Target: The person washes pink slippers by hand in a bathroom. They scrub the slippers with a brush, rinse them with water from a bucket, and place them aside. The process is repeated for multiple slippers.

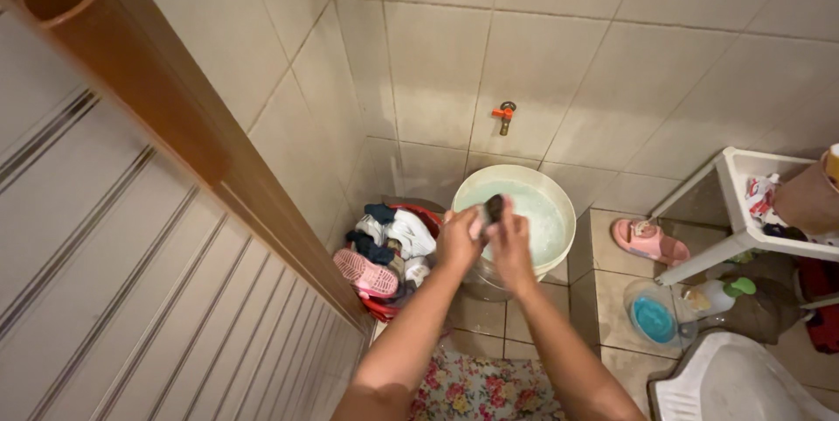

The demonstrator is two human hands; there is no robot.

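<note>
Left hand: I see my left hand (458, 240) raised over the near rim of the bucket, its grip closed on the small dark cloth item together with the other hand.
Right hand: my right hand (511, 246) sits just beside the left, touching it, its grip also wrapped on the same item.
Dark cloth item: the small dark cloth item (494, 208) pokes up between my 2 hands, above the water's edge; I cannot tell what kind of garment it is.
Bucket: a pale round bucket (559, 198) stands on the tiled floor in the corner, filled with cloudy, sudsy water.
Tap: a small tap with an orange handle (504, 115) is fixed to the tiled wall above the bucket.
Laundry: a red basin (427, 215) left of the bucket holds a heap of clothes, with a pink slipper (365, 273) lying on the heap.
Right side: another pink slipper (648, 241) lies on the floor beside a white rack (741, 237); a green-capped bottle (718, 295) lies near it.
Near floor: a floral mat (481, 389) lies between my forearms.
Door: a ribbed door with a brown frame (175, 124) fills the left.
</note>
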